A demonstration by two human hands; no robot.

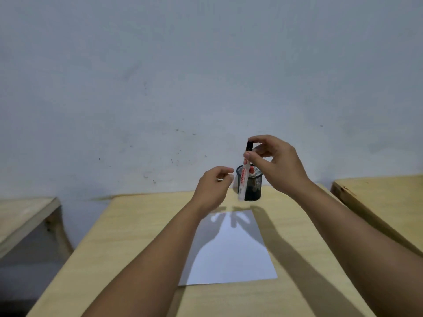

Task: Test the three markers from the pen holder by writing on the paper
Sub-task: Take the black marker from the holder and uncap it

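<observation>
My right hand [278, 164] pinches a white marker [243, 179] with a black cap by its top end; it hangs upright just in front of the black mesh pen holder [253, 191]. A red-capped marker [251, 170] shows inside the holder. My left hand [214, 188] hovers just left of the held marker with curled fingers and holds nothing. A blank white sheet of paper [231, 252] lies on the wooden desk [128, 236] below both hands, partly covered by my left forearm and by shadows.
A pale wall rises right behind the desk. Another wooden desk [386, 200] stands at the right, and a third [20, 216] at the left across a gap.
</observation>
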